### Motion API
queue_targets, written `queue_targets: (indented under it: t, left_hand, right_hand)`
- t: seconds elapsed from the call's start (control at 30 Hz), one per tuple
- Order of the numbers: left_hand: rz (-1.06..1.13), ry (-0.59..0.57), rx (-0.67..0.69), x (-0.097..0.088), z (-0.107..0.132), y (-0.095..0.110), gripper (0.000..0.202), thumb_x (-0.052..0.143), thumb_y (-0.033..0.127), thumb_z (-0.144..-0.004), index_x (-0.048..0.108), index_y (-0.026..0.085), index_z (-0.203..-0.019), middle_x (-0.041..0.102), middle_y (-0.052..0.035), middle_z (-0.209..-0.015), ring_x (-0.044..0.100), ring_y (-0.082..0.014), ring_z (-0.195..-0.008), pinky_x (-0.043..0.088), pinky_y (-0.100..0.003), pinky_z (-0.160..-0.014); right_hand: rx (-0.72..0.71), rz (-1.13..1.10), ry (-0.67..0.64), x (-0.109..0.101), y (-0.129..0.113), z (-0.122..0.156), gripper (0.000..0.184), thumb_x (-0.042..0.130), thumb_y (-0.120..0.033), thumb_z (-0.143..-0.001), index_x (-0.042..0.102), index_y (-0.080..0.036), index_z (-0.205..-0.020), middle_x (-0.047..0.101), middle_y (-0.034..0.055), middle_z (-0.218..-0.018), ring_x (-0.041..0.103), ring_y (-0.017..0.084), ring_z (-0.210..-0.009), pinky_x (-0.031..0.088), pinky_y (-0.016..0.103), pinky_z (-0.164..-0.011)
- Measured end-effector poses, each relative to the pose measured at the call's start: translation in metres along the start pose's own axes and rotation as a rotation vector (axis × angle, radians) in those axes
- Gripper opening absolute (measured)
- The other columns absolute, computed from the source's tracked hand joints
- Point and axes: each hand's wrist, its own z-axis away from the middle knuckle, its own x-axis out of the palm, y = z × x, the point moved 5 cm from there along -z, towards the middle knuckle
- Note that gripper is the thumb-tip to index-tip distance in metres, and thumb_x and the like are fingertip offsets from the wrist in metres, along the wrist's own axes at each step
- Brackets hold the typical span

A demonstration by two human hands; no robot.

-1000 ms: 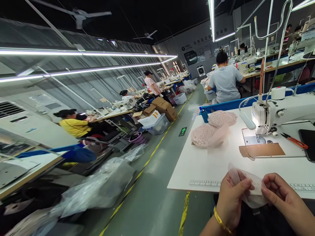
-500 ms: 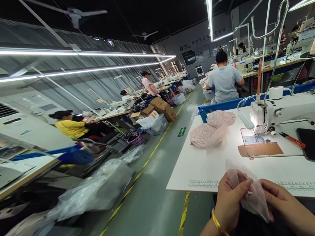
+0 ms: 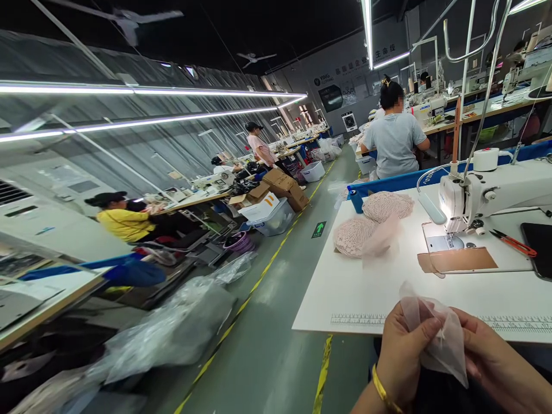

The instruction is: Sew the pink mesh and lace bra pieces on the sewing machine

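Note:
Just over the front edge of the white sewing table, both of my hands hold a piece of sheer pale pink mesh fabric. My left hand, with a gold bangle at the wrist, pinches it between thumb and fingers. From the other side my right hand grips its edge, the fingertips partly hidden by the cloth. Two pink lace cups lie on the table beyond, with another sheer mesh piece against them. To their right stands a white sewing machine.
Orange-handled thread snips and a black phone lie right of the needle. A blue thread spool stands at the back. Left is an aisle with plastic bags. A person in grey sits ahead.
My right hand has shifted slightly up and left, closer to my left hand, and the mesh has bunched a little. The person in grey has turned the head to the right.

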Motion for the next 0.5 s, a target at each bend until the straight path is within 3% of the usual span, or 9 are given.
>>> queue_targets:
  t: [0.2, 0.4, 0.5]
  left_hand:
    - [0.106, 0.053, -0.106, -0.006, -0.001, -0.004, 0.056, 0.107, 0.041, -0.058, 0.075, 0.013, -0.094, 0.072, -0.0029, -0.078, 0.062, -0.0143, -0.069, 0.047, -0.026, -0.068]
    - [0.149, 0.081, -0.114, -0.007, -0.002, -0.007, 0.062, 0.109, 0.039, -0.054, 0.079, 0.012, -0.100, 0.075, -0.0047, -0.082, 0.064, -0.0142, -0.070, 0.050, -0.026, -0.071]
    - [0.145, 0.084, -0.081, -0.008, -0.001, -0.006, 0.060, 0.109, 0.039, -0.054, 0.081, 0.013, -0.100, 0.078, -0.0062, -0.085, 0.067, -0.0156, -0.073, 0.053, -0.027, -0.073]
  right_hand:
    - [-0.033, 0.008, 0.047, -0.011, -0.005, 0.001, 0.057, 0.090, -0.070, -0.075, 0.078, -0.020, -0.098, 0.040, -0.0083, -0.056, 0.024, 0.008, -0.051, 0.034, 0.023, -0.053]
    - [-0.091, -0.079, 0.047, -0.009, -0.011, 0.008, 0.043, 0.091, -0.063, -0.078, 0.076, -0.025, -0.092, 0.060, 0.0012, -0.074, 0.051, 0.017, -0.063, 0.047, 0.029, -0.060]
    - [-0.069, -0.160, 0.005, -0.006, -0.006, 0.007, 0.039, 0.094, -0.055, -0.078, 0.076, -0.024, -0.092, 0.065, 0.0023, -0.079, 0.052, 0.015, -0.060, 0.045, 0.025, -0.053]
